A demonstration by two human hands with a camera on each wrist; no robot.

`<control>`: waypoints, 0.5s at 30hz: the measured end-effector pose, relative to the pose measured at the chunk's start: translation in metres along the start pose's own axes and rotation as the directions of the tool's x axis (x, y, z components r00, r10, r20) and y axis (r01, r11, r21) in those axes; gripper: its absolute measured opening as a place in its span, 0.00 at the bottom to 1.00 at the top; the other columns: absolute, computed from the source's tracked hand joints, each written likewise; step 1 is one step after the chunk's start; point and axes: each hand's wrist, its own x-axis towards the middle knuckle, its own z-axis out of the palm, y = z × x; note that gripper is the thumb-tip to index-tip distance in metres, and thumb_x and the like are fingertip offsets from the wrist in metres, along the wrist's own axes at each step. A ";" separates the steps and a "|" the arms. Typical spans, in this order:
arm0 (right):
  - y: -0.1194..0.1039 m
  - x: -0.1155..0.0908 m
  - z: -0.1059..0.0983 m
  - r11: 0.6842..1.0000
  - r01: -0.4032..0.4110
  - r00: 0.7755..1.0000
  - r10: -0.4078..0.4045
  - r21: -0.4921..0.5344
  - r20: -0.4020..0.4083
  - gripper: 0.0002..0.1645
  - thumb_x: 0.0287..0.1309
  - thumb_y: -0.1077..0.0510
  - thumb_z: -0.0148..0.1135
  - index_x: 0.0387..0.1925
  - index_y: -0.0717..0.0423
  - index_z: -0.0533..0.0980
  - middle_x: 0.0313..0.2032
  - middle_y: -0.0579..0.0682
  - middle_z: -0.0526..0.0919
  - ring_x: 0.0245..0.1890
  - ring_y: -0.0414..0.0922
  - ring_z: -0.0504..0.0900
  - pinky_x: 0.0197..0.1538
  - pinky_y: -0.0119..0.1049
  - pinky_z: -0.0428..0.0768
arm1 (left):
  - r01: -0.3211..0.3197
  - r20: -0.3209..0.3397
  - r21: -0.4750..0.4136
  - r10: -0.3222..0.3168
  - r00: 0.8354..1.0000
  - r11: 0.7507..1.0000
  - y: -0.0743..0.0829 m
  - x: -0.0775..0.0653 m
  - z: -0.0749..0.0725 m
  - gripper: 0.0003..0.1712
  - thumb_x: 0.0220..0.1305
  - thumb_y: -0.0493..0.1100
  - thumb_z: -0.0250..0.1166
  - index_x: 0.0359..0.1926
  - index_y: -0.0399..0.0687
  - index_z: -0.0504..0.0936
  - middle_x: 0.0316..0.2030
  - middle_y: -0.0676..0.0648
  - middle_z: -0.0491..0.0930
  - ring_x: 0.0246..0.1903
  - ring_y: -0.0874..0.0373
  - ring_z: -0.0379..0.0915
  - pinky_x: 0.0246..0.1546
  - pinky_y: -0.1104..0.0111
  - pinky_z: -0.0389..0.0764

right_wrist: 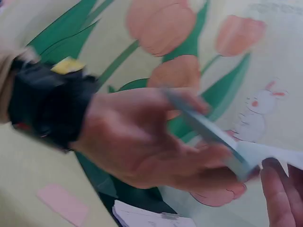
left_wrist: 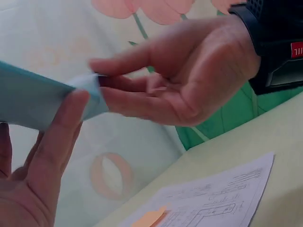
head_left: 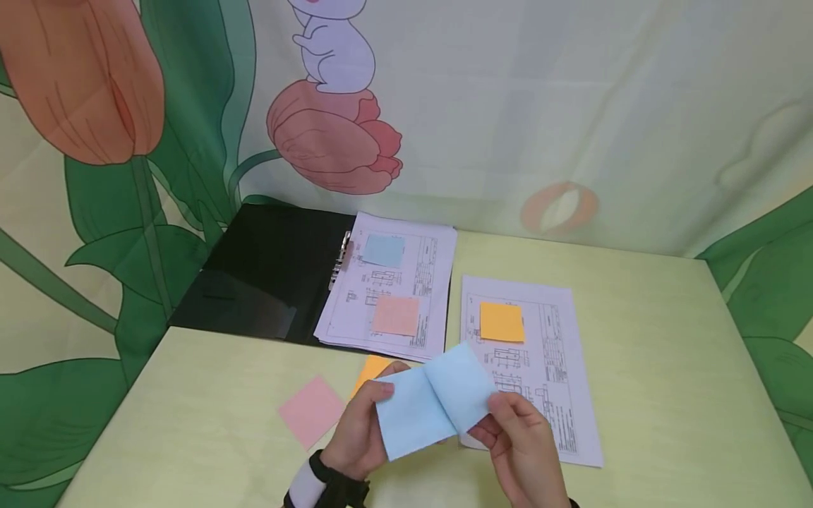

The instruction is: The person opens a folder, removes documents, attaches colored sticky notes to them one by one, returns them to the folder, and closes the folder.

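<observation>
My left hand [head_left: 363, 430] grips a pad of light-blue sticky notes [head_left: 409, 418], thumb on top and the other fingers beneath. The right hand [head_left: 524, 441] pinches the right side of the top blue note [head_left: 462, 386], which is bent up along a crease and still joined to the pad. In the left wrist view, the right hand [left_wrist: 180, 78] holds the lifted note's end, while the left fingers [left_wrist: 54, 137] support the pad [left_wrist: 28, 97]. The right wrist view shows the pad edge-on [right_wrist: 208, 130] in the left hand [right_wrist: 137, 137], somewhat blurred.
Behind the hands lies an open black binder [head_left: 267, 275] with clipped drawings [head_left: 343, 310] bearing a blue note [head_left: 384, 250] and a pink note [head_left: 396, 315]. A loose drawing sheet [head_left: 559, 367] at right carries an orange note [head_left: 502, 322]. Pink [head_left: 311, 411] and orange notes [head_left: 370, 370] lie left.
</observation>
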 end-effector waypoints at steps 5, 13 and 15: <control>-0.017 0.003 -0.026 0.989 0.022 0.976 0.010 0.146 -0.216 0.11 0.65 0.63 0.50 0.32 0.56 0.78 0.39 0.49 0.82 0.36 0.43 0.83 0.38 0.36 0.80 | 0.049 -0.199 0.158 -0.017 0.980 0.986 0.023 -0.011 -0.033 0.08 0.63 0.41 0.39 0.40 0.49 0.63 0.47 0.41 0.76 0.46 0.44 0.75 0.38 0.62 0.77; -0.028 -0.008 -0.066 0.996 0.062 0.851 -0.018 0.068 -0.525 0.05 0.58 0.61 0.60 0.28 0.58 0.78 0.38 0.49 0.81 0.33 0.45 0.83 0.33 0.37 0.81 | 0.565 -0.639 0.756 0.188 0.746 0.332 0.051 -0.018 -0.109 0.23 0.67 0.44 0.53 0.58 0.36 0.66 0.54 0.33 0.67 0.48 0.41 0.65 0.43 0.52 0.73; -0.024 -0.010 -0.065 0.997 0.079 0.827 -0.060 0.010 -0.559 0.05 0.57 0.62 0.61 0.26 0.59 0.78 0.36 0.49 0.81 0.30 0.45 0.83 0.31 0.36 0.81 | 0.583 -0.579 0.808 0.298 0.759 0.083 0.045 -0.020 -0.120 0.33 0.63 0.44 0.59 0.64 0.34 0.58 0.59 0.29 0.60 0.55 0.36 0.58 0.51 0.45 0.65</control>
